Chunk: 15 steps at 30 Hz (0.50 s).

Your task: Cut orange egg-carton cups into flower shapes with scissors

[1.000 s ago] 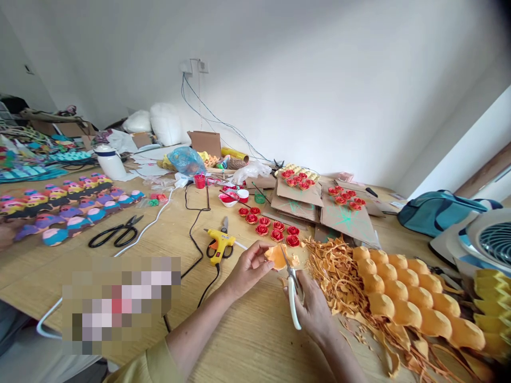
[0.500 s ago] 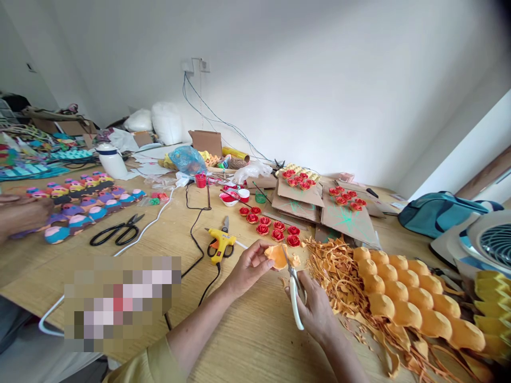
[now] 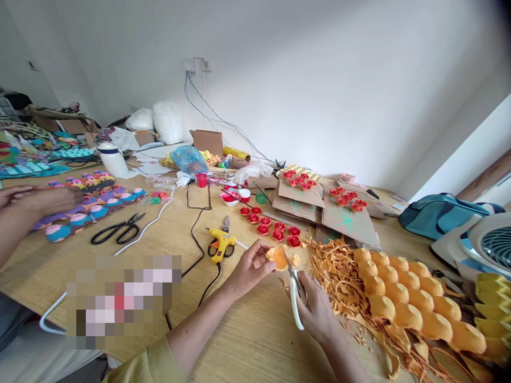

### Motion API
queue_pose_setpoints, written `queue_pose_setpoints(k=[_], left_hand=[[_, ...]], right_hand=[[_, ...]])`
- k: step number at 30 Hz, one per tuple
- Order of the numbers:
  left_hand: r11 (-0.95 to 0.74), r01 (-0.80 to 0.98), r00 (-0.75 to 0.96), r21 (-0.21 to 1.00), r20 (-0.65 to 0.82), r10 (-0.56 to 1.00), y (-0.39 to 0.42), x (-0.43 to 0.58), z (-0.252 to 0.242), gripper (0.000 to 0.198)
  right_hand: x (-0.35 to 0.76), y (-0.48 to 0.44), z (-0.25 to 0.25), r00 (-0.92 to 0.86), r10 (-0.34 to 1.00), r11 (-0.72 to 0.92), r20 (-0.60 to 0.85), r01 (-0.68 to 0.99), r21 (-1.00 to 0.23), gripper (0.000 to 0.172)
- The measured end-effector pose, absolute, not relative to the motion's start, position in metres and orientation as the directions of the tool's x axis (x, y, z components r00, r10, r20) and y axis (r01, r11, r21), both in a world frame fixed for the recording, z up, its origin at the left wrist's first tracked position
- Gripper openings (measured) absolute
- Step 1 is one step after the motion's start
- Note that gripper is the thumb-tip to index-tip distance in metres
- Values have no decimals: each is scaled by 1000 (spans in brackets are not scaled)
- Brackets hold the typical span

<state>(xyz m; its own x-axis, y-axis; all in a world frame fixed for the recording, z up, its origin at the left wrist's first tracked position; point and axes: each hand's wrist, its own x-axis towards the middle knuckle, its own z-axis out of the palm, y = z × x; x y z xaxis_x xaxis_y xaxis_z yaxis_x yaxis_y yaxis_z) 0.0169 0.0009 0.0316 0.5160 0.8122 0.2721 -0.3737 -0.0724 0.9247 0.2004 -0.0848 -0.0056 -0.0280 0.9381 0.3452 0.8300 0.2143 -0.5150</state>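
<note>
Tabletop [image 3: 247, 346]: glue gun [image 3: 221, 243] near left hand [image 3: 250, 269], scraps [image 3: 335, 276] beside right hand [image 3: 317, 308].

One head-worn camera looks forward and down over the surface [image 3: 247, 346] from the person's own side. It sits close to the forearms [image 3: 202, 327], which enter from the bottom edge; the wall [image 3: 319, 96], farther off, fills most of the upper half.

cup piece [image 3: 281, 258] — plain orange | scissors [image 3: 294, 298]: white-handled | roses [image 3: 278, 235]: red, orange-edged | glue gun [image 3: 221, 243] — yellow
</note>
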Motion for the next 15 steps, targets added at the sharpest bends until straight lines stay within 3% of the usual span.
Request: queue_pose_setpoints(k=[15], left_hand=[[-74,-371,482,926,260,837,7,13,29,29]], right_hand=[[201,-87,-7,-14,964,173,264,789,-590,30]])
